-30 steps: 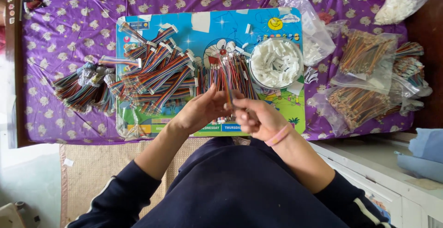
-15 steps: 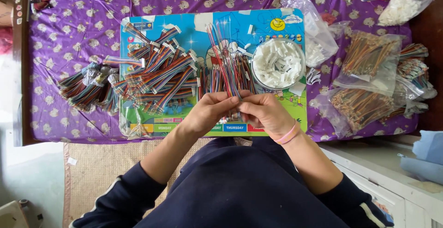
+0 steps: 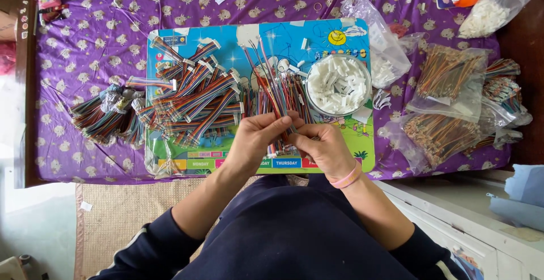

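Both the left hand [image 3: 255,138] and right hand [image 3: 323,147] pinch a few coloured wires [image 3: 272,87]. Left of them, many finished bundles [image 3: 192,101] lie; loose wires wait just ahead.

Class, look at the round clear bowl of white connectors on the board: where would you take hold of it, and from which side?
Grip the clear bowl by its rim on the near right, coming from above with the right hand. It sits upright and open-topped, so the rim is exposed all round. Loose wires crowd its left and plastic bags its far right; the near right looks least crowded.
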